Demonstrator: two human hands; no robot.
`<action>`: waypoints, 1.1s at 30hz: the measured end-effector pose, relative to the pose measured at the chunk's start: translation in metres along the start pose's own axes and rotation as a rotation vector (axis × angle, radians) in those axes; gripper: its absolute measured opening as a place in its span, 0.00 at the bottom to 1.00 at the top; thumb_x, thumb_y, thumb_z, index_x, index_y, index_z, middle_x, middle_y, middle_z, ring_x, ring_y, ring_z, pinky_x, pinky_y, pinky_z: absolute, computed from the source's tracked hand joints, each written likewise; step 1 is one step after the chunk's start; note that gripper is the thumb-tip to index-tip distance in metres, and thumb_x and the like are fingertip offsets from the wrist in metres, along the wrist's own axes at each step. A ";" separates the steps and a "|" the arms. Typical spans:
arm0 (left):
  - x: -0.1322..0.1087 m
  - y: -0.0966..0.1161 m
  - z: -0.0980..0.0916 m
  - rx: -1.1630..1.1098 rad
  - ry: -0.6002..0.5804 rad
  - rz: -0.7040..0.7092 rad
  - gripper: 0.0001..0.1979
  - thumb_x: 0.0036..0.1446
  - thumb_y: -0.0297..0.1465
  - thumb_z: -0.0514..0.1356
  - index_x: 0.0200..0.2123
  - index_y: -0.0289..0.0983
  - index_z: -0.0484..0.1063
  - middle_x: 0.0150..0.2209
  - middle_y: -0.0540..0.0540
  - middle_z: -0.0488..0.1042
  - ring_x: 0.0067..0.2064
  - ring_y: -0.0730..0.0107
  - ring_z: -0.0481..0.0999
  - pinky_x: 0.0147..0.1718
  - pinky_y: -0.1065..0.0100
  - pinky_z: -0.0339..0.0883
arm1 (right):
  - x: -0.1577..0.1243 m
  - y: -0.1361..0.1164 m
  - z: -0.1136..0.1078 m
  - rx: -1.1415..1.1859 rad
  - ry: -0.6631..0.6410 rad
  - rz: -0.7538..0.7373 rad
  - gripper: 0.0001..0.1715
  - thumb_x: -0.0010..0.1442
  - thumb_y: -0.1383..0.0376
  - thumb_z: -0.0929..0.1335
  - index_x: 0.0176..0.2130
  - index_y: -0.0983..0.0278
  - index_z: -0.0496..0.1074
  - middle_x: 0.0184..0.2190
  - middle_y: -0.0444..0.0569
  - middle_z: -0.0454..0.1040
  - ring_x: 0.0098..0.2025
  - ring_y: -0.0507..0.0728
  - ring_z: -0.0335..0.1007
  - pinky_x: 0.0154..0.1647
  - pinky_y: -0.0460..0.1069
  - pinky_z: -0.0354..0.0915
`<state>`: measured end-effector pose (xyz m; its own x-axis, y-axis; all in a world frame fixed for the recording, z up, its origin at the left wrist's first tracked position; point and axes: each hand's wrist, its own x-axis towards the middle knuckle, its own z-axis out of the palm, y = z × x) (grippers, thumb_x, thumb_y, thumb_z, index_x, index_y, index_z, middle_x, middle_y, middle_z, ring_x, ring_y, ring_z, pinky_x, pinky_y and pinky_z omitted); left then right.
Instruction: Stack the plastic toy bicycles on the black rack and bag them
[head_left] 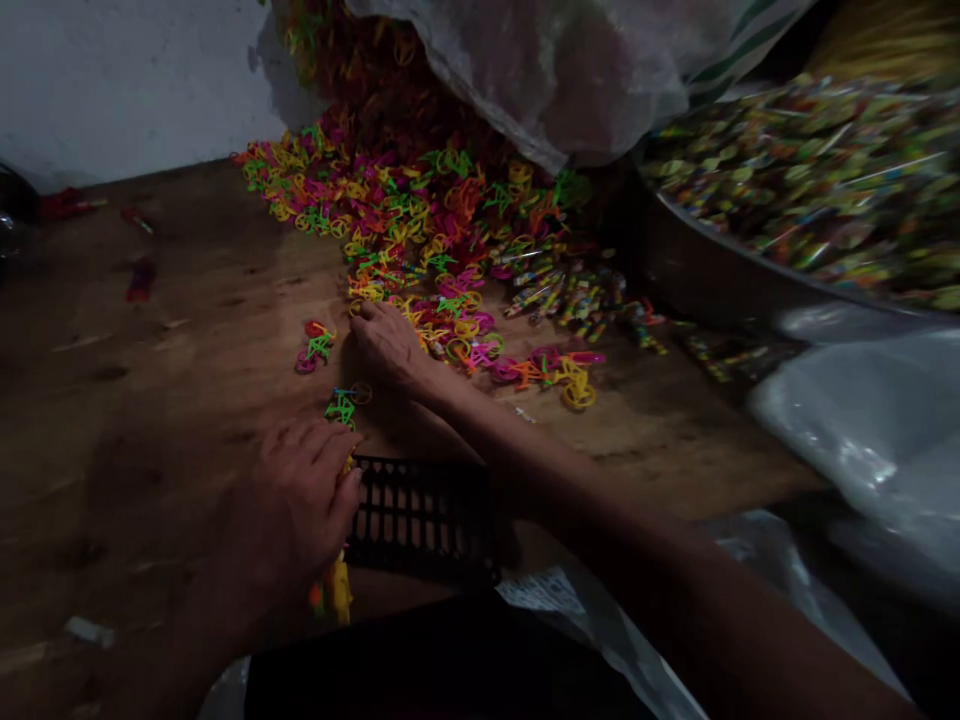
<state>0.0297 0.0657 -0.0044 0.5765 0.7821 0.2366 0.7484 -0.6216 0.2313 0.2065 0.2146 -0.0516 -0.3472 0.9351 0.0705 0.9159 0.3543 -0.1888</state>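
Observation:
My left hand (300, 500) rests at the near edge of the wooden table (150, 380), its fingers curled over yellow and orange plastic pieces (336, 590) at the left end of a black slotted tray (427, 520). My right hand (386, 345) reaches forward across the table, fingers bent down and pressed on the near edge of a pile of small coloured plastic bicycle toys (420, 230). A green toy bicycle (343, 403) lies between the two hands. A red and green one (315, 345) lies just left of my right hand.
A large clear plastic sack (570, 70) spills the toys from the back. A metal basin (697, 270) at right holds several wrapped sticks (810, 170), with more wrapped sticks (577, 295) on the table. Clear plastic bags (877, 430) lie at right.

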 end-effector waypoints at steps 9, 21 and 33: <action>0.002 -0.005 0.001 -0.025 -0.008 0.000 0.17 0.70 0.32 0.48 0.51 0.37 0.75 0.51 0.41 0.80 0.53 0.53 0.77 0.52 0.50 0.65 | -0.044 0.043 -0.021 0.220 0.214 -0.215 0.15 0.70 0.68 0.60 0.46 0.62 0.74 0.49 0.55 0.74 0.50 0.59 0.70 0.52 0.53 0.66; 0.011 -0.003 -0.009 -0.016 -0.069 -0.047 0.21 0.68 0.37 0.48 0.52 0.36 0.76 0.50 0.38 0.81 0.53 0.47 0.79 0.52 0.44 0.69 | -0.169 0.028 0.011 0.783 0.568 0.207 0.05 0.63 0.64 0.67 0.41 0.60 0.69 0.39 0.48 0.76 0.41 0.56 0.74 0.46 0.53 0.70; 0.012 -0.006 -0.014 0.010 -0.065 -0.026 0.24 0.71 0.42 0.47 0.57 0.36 0.73 0.70 0.37 0.63 0.73 0.46 0.57 0.70 0.43 0.56 | -0.176 0.030 0.008 0.070 0.249 0.280 0.12 0.67 0.68 0.65 0.35 0.64 0.77 0.41 0.56 0.75 0.45 0.63 0.65 0.46 0.55 0.62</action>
<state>0.0280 0.0780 0.0100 0.5762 0.7996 0.1690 0.7667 -0.6005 0.2273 0.2934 0.0606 -0.0775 -0.0174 0.9703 0.2411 0.9493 0.0917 -0.3006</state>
